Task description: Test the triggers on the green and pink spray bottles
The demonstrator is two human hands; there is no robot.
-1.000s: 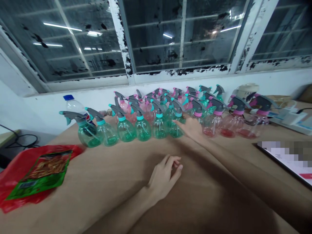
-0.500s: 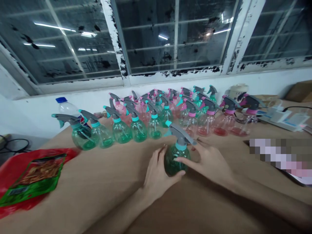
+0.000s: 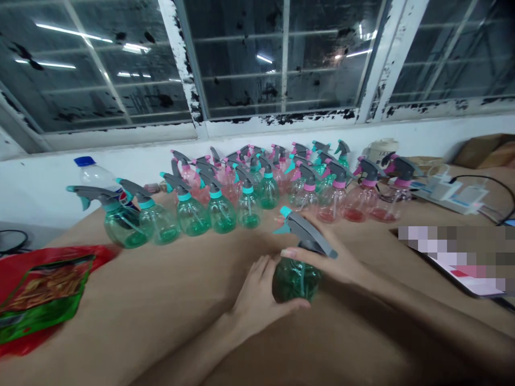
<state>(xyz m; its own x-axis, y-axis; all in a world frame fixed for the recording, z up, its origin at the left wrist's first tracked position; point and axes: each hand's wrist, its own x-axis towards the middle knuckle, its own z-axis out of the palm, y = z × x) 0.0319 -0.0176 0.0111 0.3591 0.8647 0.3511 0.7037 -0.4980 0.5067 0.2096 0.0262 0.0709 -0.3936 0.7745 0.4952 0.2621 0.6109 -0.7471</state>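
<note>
A green spray bottle with a grey and teal trigger head is between my hands at the front middle of the table, slightly tilted. My left hand is wrapped round the left side of its body, thumb across the front. My right hand grips the neck from the right, its thumb lying across the collar; its other fingers are mostly hidden behind the head. Just beyond stand several green spray bottles with teal collars and several pink spray bottles with pink collars, some with a little liquid inside.
A plastic drink bottle with a blue cap stands at the back left. A red and green snack packet lies on the left. To the right are a blurred-out tablet or phone, a white power strip and a cardboard box.
My right hand has moved up from the bottle's body to its neck. The bottle has shifted slightly right and nearer to me. My left hand keeps its hold. The view has swung slightly right.
</note>
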